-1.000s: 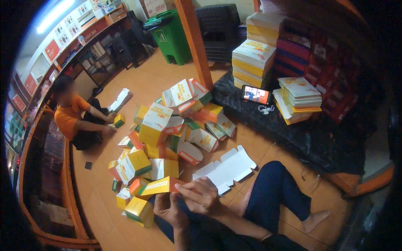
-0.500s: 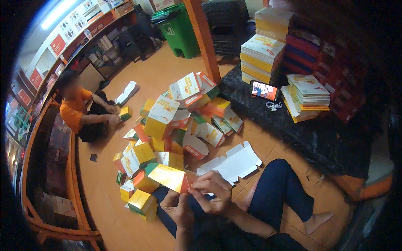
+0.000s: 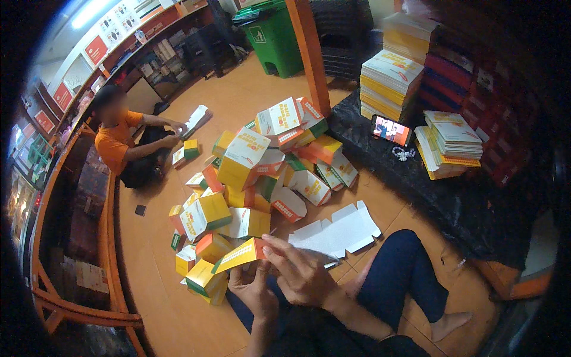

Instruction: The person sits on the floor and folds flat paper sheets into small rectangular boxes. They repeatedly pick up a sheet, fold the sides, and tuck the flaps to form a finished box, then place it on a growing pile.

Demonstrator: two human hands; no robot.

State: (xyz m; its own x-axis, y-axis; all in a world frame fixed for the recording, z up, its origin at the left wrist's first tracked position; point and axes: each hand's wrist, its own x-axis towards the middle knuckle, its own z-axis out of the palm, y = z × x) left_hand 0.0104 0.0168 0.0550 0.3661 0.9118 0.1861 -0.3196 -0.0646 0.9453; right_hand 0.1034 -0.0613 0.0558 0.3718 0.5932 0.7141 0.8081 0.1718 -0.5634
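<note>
A small cardboard box [image 3: 239, 256] in yellow, orange and green is held up before me, its narrow patterned side showing. My left hand [image 3: 257, 293] grips it from below with thumb and fingers closed. At its orange end, my right hand [image 3: 302, 275] pinches the edge. The box's far faces are hidden. Just beyond my hands lies a flat white carton blank [image 3: 340, 231], unfolded on the floor. Past the box rises a loose heap of folded cartons [image 3: 247, 152] in yellow, white, orange and green, some with flaps standing open.
A co-worker in an orange shirt [image 3: 113, 143] sits at the left, hands at white flat cartons [image 3: 197, 116]. Stacks of flat cartons [image 3: 389, 89], a smaller stack [image 3: 447, 146] and a propped phone [image 3: 391, 130] stand on black plastic. Behind are an orange post [image 3: 309, 56] and green bin [image 3: 275, 38].
The box in my hands has turned from its broad yellow face to a narrow patterned side. The co-worker's yellow-green box now rests on the floor, and their hand is at the white cartons.
</note>
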